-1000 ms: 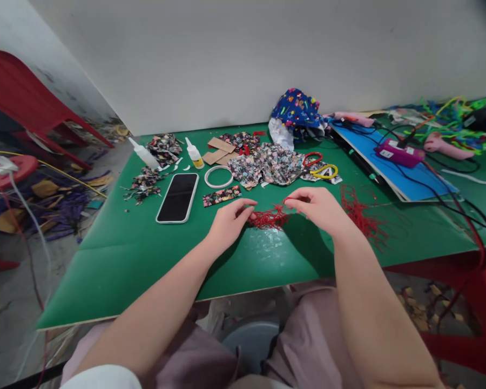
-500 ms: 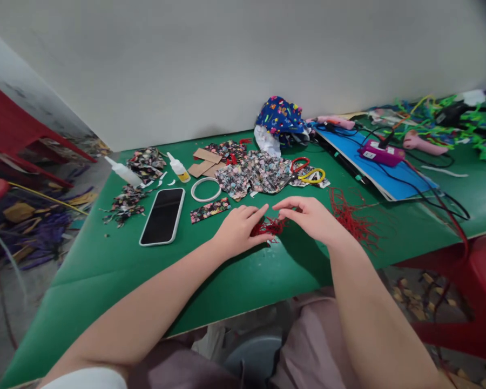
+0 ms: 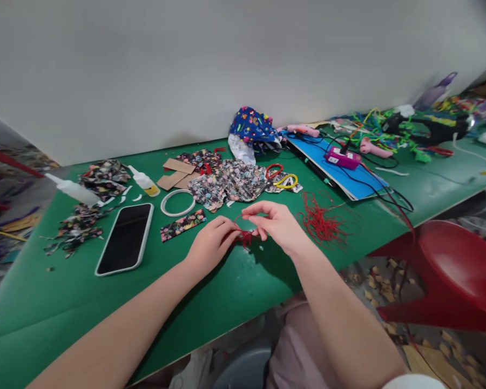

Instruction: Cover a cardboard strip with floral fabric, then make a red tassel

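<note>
While the right hand (image 3: 277, 227) hovered with finger and thumb parted half a second ago, it now pinches a strand of the red threads (image 3: 247, 238), which lie between the hands on the green table (image 3: 218, 319). The left hand (image 3: 210, 244) touches their left end with its fingertips; I cannot tell whether these grip or merely press. The view has swung right, showing more of the red stool (image 3: 456, 256), cut off at the edge.
</note>
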Available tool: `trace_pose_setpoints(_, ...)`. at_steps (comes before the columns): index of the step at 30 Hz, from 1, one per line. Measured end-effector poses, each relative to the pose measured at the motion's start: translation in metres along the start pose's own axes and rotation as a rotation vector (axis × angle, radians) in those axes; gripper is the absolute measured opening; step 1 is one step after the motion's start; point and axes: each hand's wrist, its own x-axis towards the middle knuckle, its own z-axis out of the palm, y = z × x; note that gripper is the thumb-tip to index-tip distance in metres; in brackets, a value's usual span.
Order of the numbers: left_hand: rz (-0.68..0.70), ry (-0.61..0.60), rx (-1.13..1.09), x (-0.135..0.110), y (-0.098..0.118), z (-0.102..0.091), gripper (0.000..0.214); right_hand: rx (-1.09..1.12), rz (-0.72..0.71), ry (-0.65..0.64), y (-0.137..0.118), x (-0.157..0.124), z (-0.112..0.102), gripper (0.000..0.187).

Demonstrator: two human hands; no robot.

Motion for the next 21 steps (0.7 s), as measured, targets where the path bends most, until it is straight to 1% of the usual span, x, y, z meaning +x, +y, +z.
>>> trace_pose_setpoints(2,-0.015,0.05,-0.02,0.0,0.003,-0.001,0.02,-0.197,-0.037,-0.056,-0.003,-0.002,-0.006,0.019)
trace_pose_setpoints(4,-0.008,0.057,-0.01,0.0,0.003,-0.002,0.02,-0.501,-0.137,-0.119,-0.007,-0.006,-0.023,0.022)
trace_pose_setpoints(5,-0.004,0.051,-0.002,0.0,0.003,-0.002,0.02,-0.663,-0.198,-0.122,-0.009,-0.009,-0.035,0.025)
trace_pose_setpoints(6,-0.001,0.044,0.007,0.0,0.002,-0.001,0.02,-0.816,-0.225,-0.052,-0.01,-0.014,-0.049,0.026)
trace_pose_setpoints(7,0.004,0.039,0.015,0.0,0.001,-0.001,0.021,-0.944,-0.185,0.061,-0.01,-0.019,-0.064,0.029)
trace_pose_setpoints(8,0.009,0.037,0.022,0.0,0.0,0.0,0.021,-1.056,-0.102,0.154,-0.009,-0.024,-0.079,0.037)
trace_pose_setpoints(10,0.017,0.04,0.032,0.0,-0.002,0.001,0.022,-1.22,0.128,0.267,-0.004,-0.035,-0.106,0.059)
trace_pose_setpoints(11,0.02,0.042,0.035,0.001,-0.003,0.002,0.022,-1.262,0.233,0.3,0.0,-0.039,-0.115,0.068)
trace_pose_setpoints(12,0.022,0.044,0.037,0.001,-0.003,0.002,0.023,-1.278,0.281,0.281,0.005,-0.042,-0.121,0.069)
trace_pose_setpoints(13,0.025,0.045,0.038,0.002,-0.004,0.002,0.023,-1.271,0.283,0.265,0.009,-0.043,-0.124,0.061)
trace_pose_setpoints(16,0.028,0.045,0.035,0.003,-0.005,0.003,0.024,-1.189,0.243,0.203,0.016,-0.042,-0.128,0.014)
trace_pose_setpoints(17,0.028,0.046,0.033,0.003,-0.005,0.003,0.023,-1.151,0.226,0.205,0.016,-0.041,-0.13,0.005)
trace_pose_setpoints(18,0.028,0.046,0.03,0.002,-0.006,0.003,0.023,-1.114,0.205,0.239,0.016,-0.04,-0.134,0.007)
trace_pose_setpoints(19,0.028,0.043,0.028,0.002,-0.006,0.004,0.023,-1.085,0.172,0.302,0.015,-0.039,-0.14,0.009)
trace_pose_setpoints(21,0.024,0.038,0.026,0.002,-0.007,0.004,0.023,-1.057,0.078,0.524,0.014,-0.038,-0.156,0.013)
